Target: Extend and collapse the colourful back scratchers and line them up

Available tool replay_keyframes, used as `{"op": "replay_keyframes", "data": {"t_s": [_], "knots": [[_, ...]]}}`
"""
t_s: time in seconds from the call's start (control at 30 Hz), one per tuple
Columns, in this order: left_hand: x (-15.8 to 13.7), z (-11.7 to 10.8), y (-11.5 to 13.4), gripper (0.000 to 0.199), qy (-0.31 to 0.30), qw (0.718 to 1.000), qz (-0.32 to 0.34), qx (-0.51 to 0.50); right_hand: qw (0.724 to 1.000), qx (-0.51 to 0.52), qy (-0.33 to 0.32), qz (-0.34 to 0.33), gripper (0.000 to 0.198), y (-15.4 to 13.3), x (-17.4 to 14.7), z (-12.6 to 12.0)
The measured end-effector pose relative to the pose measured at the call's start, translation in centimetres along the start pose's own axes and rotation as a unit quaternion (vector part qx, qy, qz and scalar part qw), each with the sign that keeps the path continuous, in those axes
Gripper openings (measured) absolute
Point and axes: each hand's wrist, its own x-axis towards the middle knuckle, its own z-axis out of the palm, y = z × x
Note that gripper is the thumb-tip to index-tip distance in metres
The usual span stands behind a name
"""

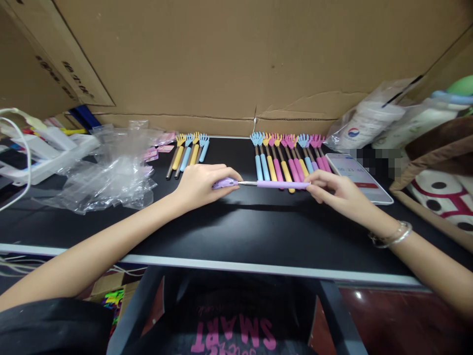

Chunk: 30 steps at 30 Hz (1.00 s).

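Note:
A purple back scratcher (277, 185) is held level above the black table (236, 231). Its claw head lies between the fingers of my left hand (205, 183), and a short length of metal rod shows beside it. My right hand (334, 190) pinches the far end of the purple handle. Behind it, a row of back scratchers (275, 162) in blue, yellow, pink and purple lies with the claws pointing away from me. A smaller group of yellow and blue back scratchers (186, 155) lies beyond my left hand, some with dark rods showing.
Crumpled clear plastic bags (111, 172) and pink cards (162, 145) lie on the left, near a white power strip (51, 153). A phone (358, 177) lies at the right, by a bagged cup (369, 123) and a brown fabric bag (439, 153). Cardboard (221, 59) walls the back.

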Motion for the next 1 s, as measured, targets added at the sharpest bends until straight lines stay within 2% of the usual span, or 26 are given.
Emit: {"op": "replay_keyframes", "data": {"t_s": [0.37, 0.63, 1.0], "knots": [[0.0, 0.4, -0.8, 0.019, -0.096, 0.994, -0.028, -0.034, 0.985, -0.139, -0.093, -0.032, 0.032, 1.1, -0.2, 0.1], [-0.2, 1.3, -1.2, 0.022, -0.118, 0.992, 0.005, -0.046, 0.979, -0.174, -0.090, -0.050, 0.032, 1.6, -0.2, 0.1], [-0.2, 1.2, -0.9, 0.017, -0.120, 0.993, 0.004, -0.023, 0.974, -0.205, -0.086, -0.051, 0.035, 1.3, -0.3, 0.1]]}}
